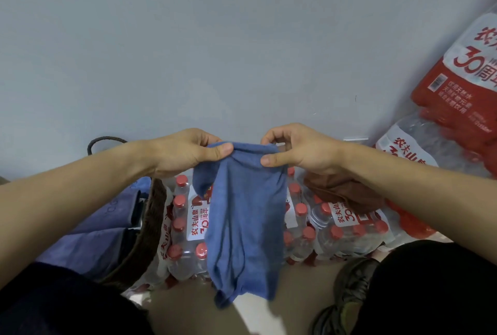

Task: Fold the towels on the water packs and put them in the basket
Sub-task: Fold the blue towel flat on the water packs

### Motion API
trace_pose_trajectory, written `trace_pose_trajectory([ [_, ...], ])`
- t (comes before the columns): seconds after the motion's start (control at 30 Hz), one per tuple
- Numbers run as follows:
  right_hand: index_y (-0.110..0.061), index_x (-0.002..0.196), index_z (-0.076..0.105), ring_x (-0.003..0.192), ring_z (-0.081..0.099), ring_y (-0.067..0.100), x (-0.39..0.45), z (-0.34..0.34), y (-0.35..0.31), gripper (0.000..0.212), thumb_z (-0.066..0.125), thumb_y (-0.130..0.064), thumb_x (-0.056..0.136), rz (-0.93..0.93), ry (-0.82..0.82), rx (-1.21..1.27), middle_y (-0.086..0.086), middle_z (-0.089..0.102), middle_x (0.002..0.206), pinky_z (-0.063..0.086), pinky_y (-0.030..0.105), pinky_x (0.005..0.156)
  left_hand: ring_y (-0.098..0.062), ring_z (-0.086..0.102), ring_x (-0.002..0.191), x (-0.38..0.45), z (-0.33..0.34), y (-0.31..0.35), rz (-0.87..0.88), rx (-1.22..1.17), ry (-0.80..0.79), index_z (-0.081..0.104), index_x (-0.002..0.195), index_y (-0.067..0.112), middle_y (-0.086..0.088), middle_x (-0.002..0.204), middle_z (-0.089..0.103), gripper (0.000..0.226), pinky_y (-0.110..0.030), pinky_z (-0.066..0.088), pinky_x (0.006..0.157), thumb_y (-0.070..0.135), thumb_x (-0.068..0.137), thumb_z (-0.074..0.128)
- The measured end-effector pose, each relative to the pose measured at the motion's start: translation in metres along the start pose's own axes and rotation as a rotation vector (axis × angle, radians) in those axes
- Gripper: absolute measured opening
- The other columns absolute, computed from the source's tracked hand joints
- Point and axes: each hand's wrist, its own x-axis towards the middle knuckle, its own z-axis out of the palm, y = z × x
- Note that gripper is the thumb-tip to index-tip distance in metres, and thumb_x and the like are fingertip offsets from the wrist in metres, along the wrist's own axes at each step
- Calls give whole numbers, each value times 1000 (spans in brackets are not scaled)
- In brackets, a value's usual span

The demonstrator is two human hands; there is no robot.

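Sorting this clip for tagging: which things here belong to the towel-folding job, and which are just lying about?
Part of the job:
blue towel, pinched by left hand and right hand
brown towel
water packs
basket

Lying about:
stacked packs at right
shoe

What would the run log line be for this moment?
both hands pinch blue towel top edge, hanging | brown towel on water packs | basket left

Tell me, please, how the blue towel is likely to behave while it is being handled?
Probably floppy: the blue towel hangs limp, creased, from the left hand and right hand pinching its top edge. Likely light, since fingertip pinches carry it.
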Motion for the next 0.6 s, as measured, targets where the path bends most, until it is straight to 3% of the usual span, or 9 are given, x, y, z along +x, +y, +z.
trace_pose_trajectory([
  [0.07,-13,88,63,74,62,15,3,-2,1,22,70,7,83,13,56,13,1,63,81,52,26,65,-19,72,80,1,2,-1,-17,-28,-1,75,90,12,-11,92,76,38,-24,54,68,44,90,55],
  [0.17,-15,84,64,75,61,16,8,-4,6,23,69,8,83,48,83,17,0,63,79,52,25,64,-15,70,71,4,10,-2,-38,13,32,74,92,11,-7,83,75,40,-22,54,58,47,87,58],
  [0.27,-12,87,66,82,65,23,9,-11,18,19,69,6,84,158,54,19,10,66,88,54,36,78,-18,68,76,5,14,-4,-97,52,44,69,95,3,-10,86,74,49,-25,54,63,48,79,68],
  [0.33,-10,87,66,82,66,25,8,-18,29,18,67,8,85,236,42,-11,12,67,88,54,41,80,-22,70,79,3,13,-5,-202,99,-27,70,92,5,-11,88,74,45,-30,55,71,47,77,73],
  [0.43,-6,86,66,75,67,23,5,-29,47,14,66,8,86,352,1,-43,12,68,84,57,33,69,-30,72,92,1,7,-6,-378,213,-199,76,94,8,-13,99,75,39,-40,57,85,44,79,76],
  [0.6,-1,102,66,90,68,29,3,-43,74,17,68,6,86,547,-35,-142,18,69,100,57,41,82,-23,73,84,1,-10,-18,-544,328,-308,78,84,15,-8,92,76,23,-32,57,74,37,77,80],
])
